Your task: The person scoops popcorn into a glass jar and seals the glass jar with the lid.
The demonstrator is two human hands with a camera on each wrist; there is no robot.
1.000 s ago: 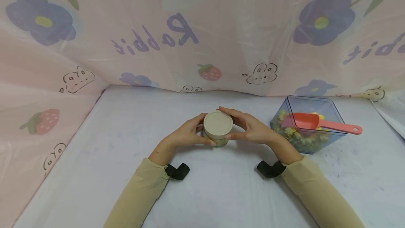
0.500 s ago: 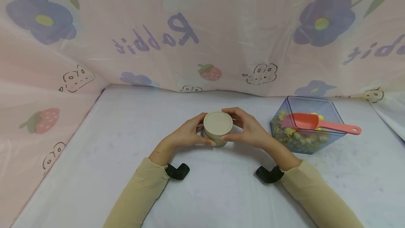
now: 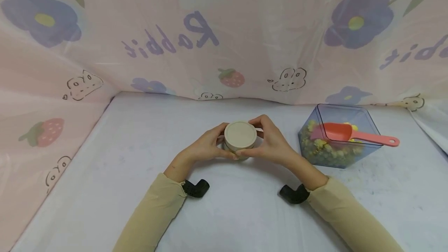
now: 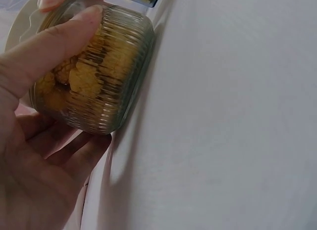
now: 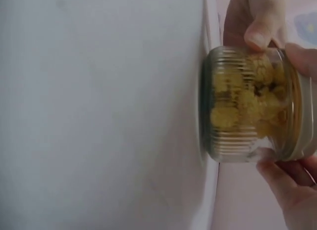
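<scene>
A ribbed glass jar (image 4: 111, 71) of yellow dried flowers stands upright on the white table, capped with a round beige lid (image 3: 240, 134). My left hand (image 3: 206, 145) grips the jar from the left, its thumb lying across the glass in the left wrist view. From the right, my right hand (image 3: 274, 147) grips around the lid, with its thumb at the near side and its fingers at the far side. The two thumbs almost meet in front. Seen from the right wrist, the jar's base sits against the table; part of the right hand is out of frame.
To the right stands a clear bluish box (image 3: 327, 156) holding dried yellow-green flowers. A red scoop (image 3: 337, 132) lies in it, its handle sticking out over the right rim. A pink patterned curtain (image 3: 245, 49) hangs behind the white table (image 3: 168, 119) and along its left side.
My right hand has turned around the lid, its thumb sliding left toward the left thumb and its wrist shifting slightly left. My left hand keeps its hold, and the jar stays in place.
</scene>
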